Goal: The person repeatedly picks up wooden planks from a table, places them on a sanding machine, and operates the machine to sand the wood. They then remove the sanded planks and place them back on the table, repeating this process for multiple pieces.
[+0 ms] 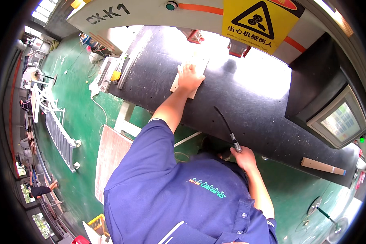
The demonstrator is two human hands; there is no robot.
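My left hand (190,77) lies flat with its fingers spread on a pale wooden board (192,94), which rests on the black machine table (248,110). The board's far part is washed out by glare. Closer to my body, my right hand (244,158) is closed round an air blow gun (234,142) with a silver body and a long, thin, dark, bent nozzle. Its nozzle points away from me over the table, apart from the board. My palm hides much of the gun's grip.
A white machine beam (150,17) spans the table's far side, with red-edged parts (195,36) hanging beneath. At right stands a control screen (340,124); a wooden strip (323,166) lies below it. Metal rails (130,63) and a wood panel (110,156) are left. A person (40,190) stands farther off.
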